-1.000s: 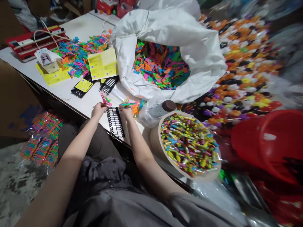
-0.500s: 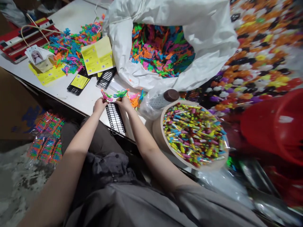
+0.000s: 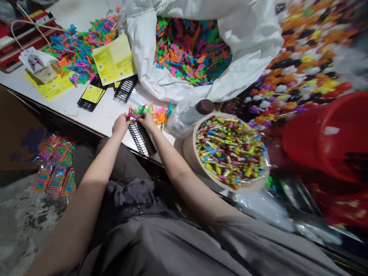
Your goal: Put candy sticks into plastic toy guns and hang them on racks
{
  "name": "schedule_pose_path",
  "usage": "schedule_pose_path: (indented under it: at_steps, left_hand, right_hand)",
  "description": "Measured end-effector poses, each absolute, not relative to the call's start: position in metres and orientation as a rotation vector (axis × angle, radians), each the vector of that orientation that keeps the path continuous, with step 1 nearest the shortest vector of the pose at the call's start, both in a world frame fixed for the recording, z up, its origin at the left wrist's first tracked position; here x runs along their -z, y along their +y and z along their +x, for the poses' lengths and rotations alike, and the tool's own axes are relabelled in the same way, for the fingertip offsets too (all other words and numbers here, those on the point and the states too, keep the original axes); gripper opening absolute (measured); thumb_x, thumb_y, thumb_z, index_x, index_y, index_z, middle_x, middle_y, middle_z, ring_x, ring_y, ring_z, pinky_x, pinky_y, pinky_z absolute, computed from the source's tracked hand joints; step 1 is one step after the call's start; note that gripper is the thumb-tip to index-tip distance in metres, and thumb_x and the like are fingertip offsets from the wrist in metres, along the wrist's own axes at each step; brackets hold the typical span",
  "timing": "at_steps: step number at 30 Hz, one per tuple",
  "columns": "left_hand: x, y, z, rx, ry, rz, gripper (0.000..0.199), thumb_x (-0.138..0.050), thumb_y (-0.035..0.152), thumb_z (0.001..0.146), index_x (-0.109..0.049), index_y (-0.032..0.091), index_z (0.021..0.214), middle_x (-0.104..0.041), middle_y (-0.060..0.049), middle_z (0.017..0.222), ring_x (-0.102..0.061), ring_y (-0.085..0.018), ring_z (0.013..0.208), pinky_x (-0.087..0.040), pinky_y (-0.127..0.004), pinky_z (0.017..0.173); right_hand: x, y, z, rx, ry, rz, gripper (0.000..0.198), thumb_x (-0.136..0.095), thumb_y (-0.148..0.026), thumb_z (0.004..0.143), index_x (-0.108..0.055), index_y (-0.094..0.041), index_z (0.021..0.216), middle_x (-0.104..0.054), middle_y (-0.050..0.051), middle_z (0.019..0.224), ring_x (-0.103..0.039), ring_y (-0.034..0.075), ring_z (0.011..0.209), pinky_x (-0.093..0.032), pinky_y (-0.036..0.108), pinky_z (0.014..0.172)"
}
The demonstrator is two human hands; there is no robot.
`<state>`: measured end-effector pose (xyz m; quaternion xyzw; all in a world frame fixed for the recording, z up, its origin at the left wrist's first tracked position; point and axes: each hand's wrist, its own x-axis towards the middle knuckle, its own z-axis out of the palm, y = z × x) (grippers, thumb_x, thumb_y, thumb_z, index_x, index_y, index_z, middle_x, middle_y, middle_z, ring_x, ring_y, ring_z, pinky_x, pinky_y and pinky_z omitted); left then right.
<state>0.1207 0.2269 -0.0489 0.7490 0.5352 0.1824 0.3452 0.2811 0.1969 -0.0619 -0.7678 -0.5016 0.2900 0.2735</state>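
Note:
My left hand (image 3: 121, 124) is closed in a pinch on a small pink plastic figure (image 3: 132, 114) at the far end of a black plastic rack (image 3: 142, 140). From the other side, my right hand (image 3: 148, 122) reaches the same spot with its fingers pinched together. Its fingertips meet the pink figure's right end; the exact grip is too small to make out. Rows of thin black bars make up the rack, which slants toward the table's front edge. Just beyond my hands lie loose green and orange plastic figures (image 3: 159, 115).
A white sack (image 3: 244, 57) full of coloured figures stands behind. On the right are a tub (image 3: 189, 147) of small colourful tubes, a brown-capped bottle (image 3: 204, 107) and a red bucket (image 3: 304, 134). Yellow label sheets (image 3: 113, 63) and black racks (image 3: 125, 90) lie to the left.
The pink figure now sits between both hands, and my right hand has come slightly closer to my left. The whole view has shifted a little, moving the scene up and left.

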Motion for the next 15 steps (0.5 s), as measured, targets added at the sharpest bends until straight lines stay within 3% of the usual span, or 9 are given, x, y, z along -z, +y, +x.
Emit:
schedule_pose_path:
  at_steps: [5, 15]
  left_hand:
    - [0.059, 0.234, 0.115, -0.533, 1.428, 1.692, 0.034, -0.069, 0.027, 0.074, -0.065, 0.013, 0.105, -0.068, -0.009, 0.098, -0.061, -0.021, 0.088, -0.045, -0.029, 0.081]
    - [0.068, 0.236, 0.118, -0.619, 1.378, 1.648, 0.031, -0.068, 0.023, 0.073, -0.066, 0.014, 0.102, -0.068, -0.006, 0.093, -0.061, -0.019, 0.084, -0.045, -0.029, 0.078]
  right_hand:
    - [0.073, 0.189, 0.27, -0.666, -1.234, -2.027, 0.009, -0.057, -0.019, 0.075, -0.055, -0.011, 0.079, -0.058, 0.006, 0.079, -0.051, 0.015, 0.074, -0.041, 0.027, 0.075]
    - [0.084, 0.185, 0.264, -0.553, -1.191, -2.017, 0.007, -0.053, -0.021, 0.078, -0.051, -0.015, 0.079, -0.057, 0.005, 0.082, -0.051, 0.015, 0.078, -0.042, 0.027, 0.077]
